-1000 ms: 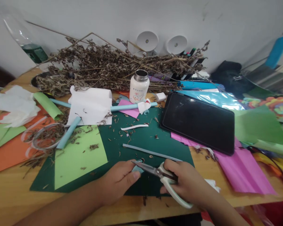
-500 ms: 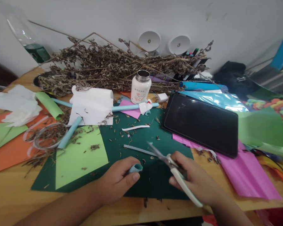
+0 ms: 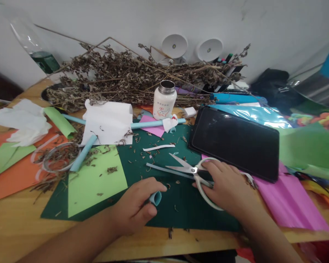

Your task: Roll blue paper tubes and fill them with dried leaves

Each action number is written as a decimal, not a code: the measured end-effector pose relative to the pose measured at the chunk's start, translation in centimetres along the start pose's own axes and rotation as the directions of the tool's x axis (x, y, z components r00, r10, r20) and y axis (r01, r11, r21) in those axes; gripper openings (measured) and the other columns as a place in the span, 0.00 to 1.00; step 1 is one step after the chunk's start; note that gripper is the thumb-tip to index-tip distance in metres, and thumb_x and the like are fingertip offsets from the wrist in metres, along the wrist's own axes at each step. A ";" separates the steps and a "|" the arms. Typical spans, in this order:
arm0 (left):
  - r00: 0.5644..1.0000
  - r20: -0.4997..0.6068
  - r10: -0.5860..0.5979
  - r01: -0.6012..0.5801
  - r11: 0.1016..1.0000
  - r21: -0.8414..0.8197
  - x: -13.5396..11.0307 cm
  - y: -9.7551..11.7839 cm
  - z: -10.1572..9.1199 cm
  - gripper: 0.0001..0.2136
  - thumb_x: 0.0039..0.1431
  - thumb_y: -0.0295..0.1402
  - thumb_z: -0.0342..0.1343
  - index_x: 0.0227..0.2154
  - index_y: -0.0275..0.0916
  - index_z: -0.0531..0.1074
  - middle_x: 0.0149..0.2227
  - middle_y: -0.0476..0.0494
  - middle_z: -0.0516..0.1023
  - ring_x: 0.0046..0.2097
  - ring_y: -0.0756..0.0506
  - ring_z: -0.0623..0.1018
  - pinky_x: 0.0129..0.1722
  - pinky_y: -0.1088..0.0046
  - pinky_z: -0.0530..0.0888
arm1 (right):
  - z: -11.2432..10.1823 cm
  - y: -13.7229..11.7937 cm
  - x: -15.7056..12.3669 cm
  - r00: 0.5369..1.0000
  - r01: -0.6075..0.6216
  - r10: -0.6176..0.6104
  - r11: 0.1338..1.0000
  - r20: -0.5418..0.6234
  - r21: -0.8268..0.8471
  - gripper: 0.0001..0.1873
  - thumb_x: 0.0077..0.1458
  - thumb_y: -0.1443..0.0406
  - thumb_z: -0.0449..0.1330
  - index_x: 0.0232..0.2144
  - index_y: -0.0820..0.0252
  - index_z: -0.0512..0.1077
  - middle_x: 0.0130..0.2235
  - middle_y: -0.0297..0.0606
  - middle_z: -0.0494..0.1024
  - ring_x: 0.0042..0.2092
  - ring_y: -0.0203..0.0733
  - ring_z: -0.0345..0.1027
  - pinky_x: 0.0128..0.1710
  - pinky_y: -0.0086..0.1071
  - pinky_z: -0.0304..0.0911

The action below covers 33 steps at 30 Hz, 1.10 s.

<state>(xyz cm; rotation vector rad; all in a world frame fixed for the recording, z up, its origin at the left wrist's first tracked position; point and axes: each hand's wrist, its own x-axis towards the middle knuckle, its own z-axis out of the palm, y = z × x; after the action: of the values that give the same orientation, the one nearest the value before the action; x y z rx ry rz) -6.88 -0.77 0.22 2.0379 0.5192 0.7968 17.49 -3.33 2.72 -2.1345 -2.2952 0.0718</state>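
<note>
My left hand [image 3: 137, 206], low over the dark green mat [image 3: 178, 215], is closed round a short light-blue paper tube [image 3: 156, 198] whose hollow end faces right. My right hand [image 3: 230, 188] has its fingers on the handles of white-handled scissors [image 3: 193, 170]. The blades are spread apart and point left, low over or on the mat; I cannot tell whether they touch it. A thin pale-blue strip [image 3: 167, 170] runs under the blades. Farther back on the mat lies a narrow white paper strip [image 3: 159, 147].
A black tablet [image 3: 235, 142] lies right of the mat, above pink paper [image 3: 290, 204]. An open white bottle [image 3: 164, 102] stands before a heap of dried plants [image 3: 120, 73]. Light-green paper [image 3: 95, 186], white paper [image 3: 109, 122], a blue tube [image 3: 83, 153] and a tape roll [image 3: 59, 159] are left.
The scissors have gone from raised and tilted to lying flatter, with their blades spread. My right hand has turned palm down over the handles. My left hand has shifted slightly left with the tube.
</note>
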 end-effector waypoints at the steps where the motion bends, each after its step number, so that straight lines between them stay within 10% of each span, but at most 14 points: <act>1: 0.999 0.001 0.042 -0.042 0.999 0.032 0.1 0.0 -0.1 0.16 0.59 0.42 0.33 0.42 0.39 0.58 0.28 0.46 0.63 0.29 0.50 0.63 0.29 0.74 0.62 | 0.4 0.2 0.2 0.999 -0.006 0.004 0.999 -0.040 -0.052 0.15 0.44 0.59 0.55 0.36 0.59 0.66 0.39 0.41 0.71 0.40 0.49 0.64 0.37 0.38 0.54; 14: 0.994 -0.082 0.078 -0.080 0.997 -0.019 -0.3 -0.3 0.3 0.11 0.56 0.43 0.42 0.34 0.40 0.59 0.25 0.48 0.62 0.29 0.50 0.63 0.28 0.75 0.63 | 0.7 1.4 1.1 0.983 0.087 -0.102 0.991 -0.155 -0.100 0.17 0.43 0.60 0.56 0.37 0.59 0.66 0.41 0.39 0.71 0.41 0.47 0.64 0.38 0.37 0.53; 22: 0.949 -0.268 -0.166 0.170 0.985 -0.010 0.3 -0.3 -1.0 0.09 0.50 0.35 0.53 0.34 0.40 0.63 0.23 0.53 0.60 0.23 0.54 0.62 0.23 0.79 0.62 | 0.0 1.0 0.4 0.871 0.398 -0.418 0.908 -0.260 -0.128 0.15 0.43 0.63 0.57 0.36 0.60 0.67 0.38 0.40 0.72 0.40 0.44 0.62 0.40 0.36 0.50; 33: 0.907 -0.146 -0.395 0.421 0.862 0.281 1.9 0.4 -1.0 0.06 0.47 0.35 0.53 0.27 0.38 0.69 0.29 0.47 0.67 0.32 0.49 0.69 0.30 0.73 0.67 | -1.1 -0.5 -0.5 0.823 0.473 -0.520 0.850 -0.229 -0.230 0.15 0.45 0.60 0.56 0.38 0.57 0.66 0.37 0.37 0.72 0.38 0.43 0.60 0.37 0.36 0.48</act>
<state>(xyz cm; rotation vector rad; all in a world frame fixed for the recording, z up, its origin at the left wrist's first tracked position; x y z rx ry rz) -6.24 0.74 1.65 2.0670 1.1437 0.5663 17.09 -3.82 3.87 -1.3947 -2.6538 -0.4129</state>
